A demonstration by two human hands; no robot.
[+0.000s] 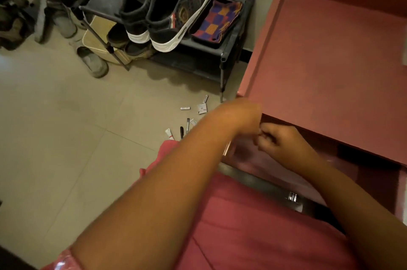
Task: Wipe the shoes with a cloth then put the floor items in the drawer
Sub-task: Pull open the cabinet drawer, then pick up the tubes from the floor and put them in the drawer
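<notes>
Meanwhile both curled hands, left (pixel 239 115) and right (pixel 276 140), meet at the cabinet's (pixel 330 60) front edge, grip unclear

Matt dark fabric shoes (pixel 176 5) with smooth white rubbery soles sit on a black metal-tube rack (pixel 222 53) — beside a woven checked cloth (pixel 217 20) — while the cabinet (pixel 330 60) at right looks matt, and the floor tiles (pixel 66 126) faintly glossy.

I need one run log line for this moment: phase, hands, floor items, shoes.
phase: at drawer | left hand: at drawer front, blurred | right hand: closed, contents unclear | floor items: on floor | shoes: on rack
</notes>
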